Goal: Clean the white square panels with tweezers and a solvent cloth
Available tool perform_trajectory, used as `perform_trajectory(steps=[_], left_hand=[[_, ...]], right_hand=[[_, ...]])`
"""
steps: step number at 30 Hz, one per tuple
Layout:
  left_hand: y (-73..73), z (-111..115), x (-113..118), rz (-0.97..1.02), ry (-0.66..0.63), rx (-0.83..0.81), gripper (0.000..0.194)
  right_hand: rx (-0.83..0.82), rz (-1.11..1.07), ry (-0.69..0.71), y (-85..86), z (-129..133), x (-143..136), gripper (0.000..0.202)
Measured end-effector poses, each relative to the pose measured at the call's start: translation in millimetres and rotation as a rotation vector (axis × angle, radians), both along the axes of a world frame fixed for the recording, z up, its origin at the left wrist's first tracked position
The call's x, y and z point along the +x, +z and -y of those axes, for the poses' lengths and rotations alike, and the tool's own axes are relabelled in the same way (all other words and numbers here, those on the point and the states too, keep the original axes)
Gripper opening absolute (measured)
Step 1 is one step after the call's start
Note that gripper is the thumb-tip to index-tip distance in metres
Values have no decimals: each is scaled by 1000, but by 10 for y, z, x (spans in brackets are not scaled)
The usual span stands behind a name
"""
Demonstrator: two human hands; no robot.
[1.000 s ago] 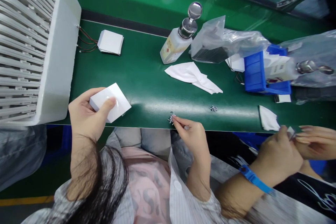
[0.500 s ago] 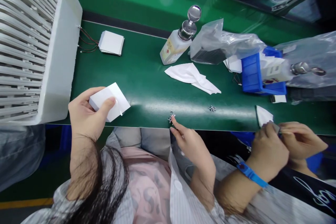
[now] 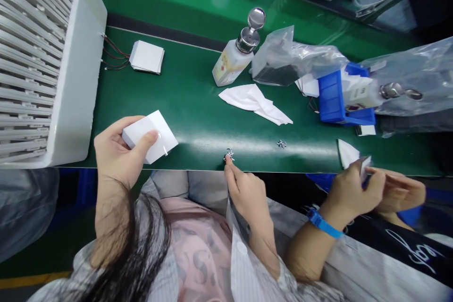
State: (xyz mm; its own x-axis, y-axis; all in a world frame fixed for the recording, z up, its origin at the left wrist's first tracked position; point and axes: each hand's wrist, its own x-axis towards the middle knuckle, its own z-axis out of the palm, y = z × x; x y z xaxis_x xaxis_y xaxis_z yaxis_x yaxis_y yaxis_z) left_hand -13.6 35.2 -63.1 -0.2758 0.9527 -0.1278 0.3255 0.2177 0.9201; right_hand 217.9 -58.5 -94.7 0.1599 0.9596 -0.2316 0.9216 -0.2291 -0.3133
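Note:
My left hand grips a stack of white cards near the table's front edge, thumb on top. A small white piece lies on the top card beside the thumb. With the index finger stretched out, my right hand touches a little pile of tiny metal parts at the edge. The other fingers are curled under, and nothing shows in them. A second small pile lies further right. White cloth is spread behind the piles.
White crate of slats at left; card stack with wires beside it. Bottle, plastic-wrapped block and blue bin stand at the back. A co-worker's hands hold a small piece at right.
My right fingertip has shifted slightly left on the pile. The co-worker's hands have moved and tilted the piece they hold. The view has shifted a little; my left hand keeps its grip.

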Motion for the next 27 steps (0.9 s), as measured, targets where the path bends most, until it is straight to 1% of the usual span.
perform_trajectory(steps=[2, 4, 7, 8, 12, 13, 15, 17, 22, 25, 27], left_hand=[[-4, 7, 6, -2, -21, -12, 39], [-10, 13, -16, 0, -20, -18, 42], [-19, 20, -50, 26, -5, -5, 43], [-21, 23, -55, 31, -7, -3, 42], [-16, 43, -54, 26, -26, -2, 44], [-12, 47, -55, 27, -29, -2, 45], [0, 50, -58, 36, -35, -6, 45], [13, 50, -58, 52, -38, -12, 43], [14, 49, -37, 117, -27, -23, 31], [3, 54, -50, 159, -8, -22, 27], [13, 60, -74, 188, -15, -38, 28]], right_hand=[[19, 15, -12, 69, 7, -4, 45], [-11, 51, 6, 111, -5, -49, 46], [-198, 189, 91, 111, -43, -147, 44], [-224, 216, 101, 105, -52, -164, 44], [-152, 223, 24, 95, -42, -121, 45], [-151, 232, 7, 92, -34, -103, 45], [-205, 234, 14, 86, -25, -78, 45], [-244, 209, 24, 90, -32, -58, 45], [-129, 98, -118, 105, -164, 4, 51], [-186, 3, -76, 68, -242, 46, 47], [-150, -115, -81, 85, -234, 92, 46]])
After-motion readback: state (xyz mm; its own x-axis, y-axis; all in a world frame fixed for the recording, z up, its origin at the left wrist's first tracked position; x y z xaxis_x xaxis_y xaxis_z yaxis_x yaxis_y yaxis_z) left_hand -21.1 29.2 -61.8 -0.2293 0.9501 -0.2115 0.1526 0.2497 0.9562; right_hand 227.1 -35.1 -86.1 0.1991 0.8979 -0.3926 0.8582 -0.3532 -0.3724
